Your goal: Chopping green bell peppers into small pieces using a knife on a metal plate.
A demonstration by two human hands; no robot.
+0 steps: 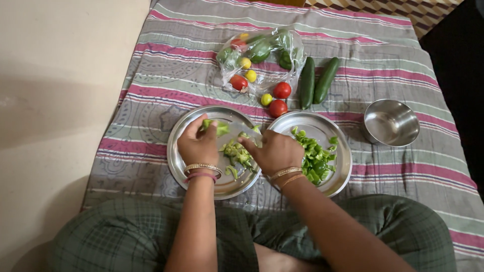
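On the striped cloth, nearest: both hands worked over the round steel plate (181,166).
Left hand (198,146): fingers pinched on a green capsicum piece (216,127) at the plate's far side.
Right hand (275,151): closed, probably around a knife; the tool was hidden.
Relation: the piece lay just left of the right hand, its long axis across.
Beyond: second steel plate (343,151) of green chunks, steel bowl (390,122), two cucumbers (316,80), tomatoes (280,98), clear bag (259,55).
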